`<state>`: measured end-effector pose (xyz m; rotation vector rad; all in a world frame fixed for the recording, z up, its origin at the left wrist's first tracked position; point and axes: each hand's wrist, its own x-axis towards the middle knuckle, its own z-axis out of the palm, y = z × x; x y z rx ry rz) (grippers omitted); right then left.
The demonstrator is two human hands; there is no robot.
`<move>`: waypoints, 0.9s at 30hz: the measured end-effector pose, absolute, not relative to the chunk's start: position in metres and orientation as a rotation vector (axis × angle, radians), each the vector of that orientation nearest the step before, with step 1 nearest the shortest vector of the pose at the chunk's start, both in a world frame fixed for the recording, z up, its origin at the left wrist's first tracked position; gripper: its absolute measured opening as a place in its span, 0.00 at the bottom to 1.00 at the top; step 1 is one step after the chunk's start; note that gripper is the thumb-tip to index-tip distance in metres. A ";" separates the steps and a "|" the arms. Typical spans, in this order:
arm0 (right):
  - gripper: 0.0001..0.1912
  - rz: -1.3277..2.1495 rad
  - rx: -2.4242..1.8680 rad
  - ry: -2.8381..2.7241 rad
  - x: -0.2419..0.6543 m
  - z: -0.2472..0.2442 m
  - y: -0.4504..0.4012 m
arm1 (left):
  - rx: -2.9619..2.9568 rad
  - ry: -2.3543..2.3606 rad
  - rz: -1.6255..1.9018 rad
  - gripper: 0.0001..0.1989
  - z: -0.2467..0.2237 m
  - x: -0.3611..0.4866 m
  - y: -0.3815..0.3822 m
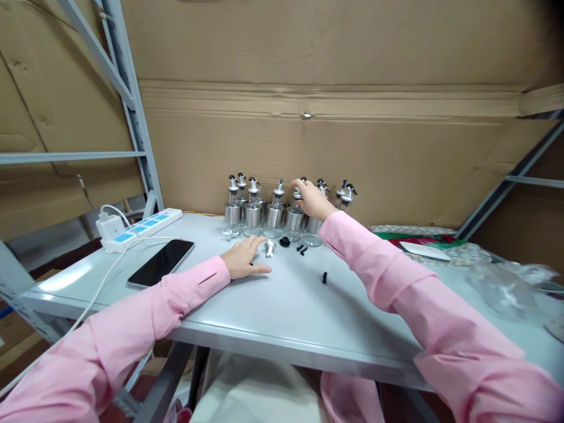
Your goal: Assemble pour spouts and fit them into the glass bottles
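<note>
Several glass oil bottles with steel sleeves and pour spouts stand in a row against the cardboard, among them a front bottle [274,216]. My right hand [315,200] reaches to the top of another oil bottle [294,218], its thumb and fingers closed round the spout. Palm down, my left hand [243,258] rests on the table with its fingers apart and nothing held. Just beyond its fingertips lies a silver spout piece [269,248]. A black stopper [284,241], small black pieces [302,249] and an upright black cap [325,278] are on the tabletop.
On the left of the table [264,317] are a phone [162,263] and a white power strip [147,228] with a plugged-in charger and cable. At the right lie a patterned cloth [462,254], a white flat object [425,251] and clear plastic bags [502,288]. Cardboard [352,153] walls the back.
</note>
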<state>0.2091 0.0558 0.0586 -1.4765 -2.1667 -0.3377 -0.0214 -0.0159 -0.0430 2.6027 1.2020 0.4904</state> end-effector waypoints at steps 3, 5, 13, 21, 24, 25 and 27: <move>0.27 -0.408 -1.474 -2.078 0.208 0.056 0.047 | 2.585 1.115 0.467 0.49 -0.040 -0.029 -0.010; 0.25 -0.509 -1.447 -2.007 0.204 0.056 0.033 | 2.586 1.052 0.477 0.53 -0.039 -0.036 -0.004; 0.16 -0.129 -1.489 -2.662 0.184 0.003 0.020 | 2.671 1.212 0.512 0.47 -0.049 -0.055 0.001; 0.10 -0.112 -1.529 -2.628 0.183 -0.004 0.014 | 2.619 1.192 0.572 0.28 -0.054 -0.043 -0.008; 0.10 -0.064 -1.479 -2.615 0.184 0.006 -0.011 | 2.576 1.175 0.647 0.27 -0.050 -0.040 -0.006; 0.10 -0.003 -1.439 -2.615 0.184 0.006 -0.020 | 2.561 1.159 0.645 0.27 -0.049 -0.039 -0.006; 0.11 0.153 -1.337 -2.652 0.181 0.004 -0.036 | 2.542 1.130 0.611 0.27 -0.049 -0.036 -0.006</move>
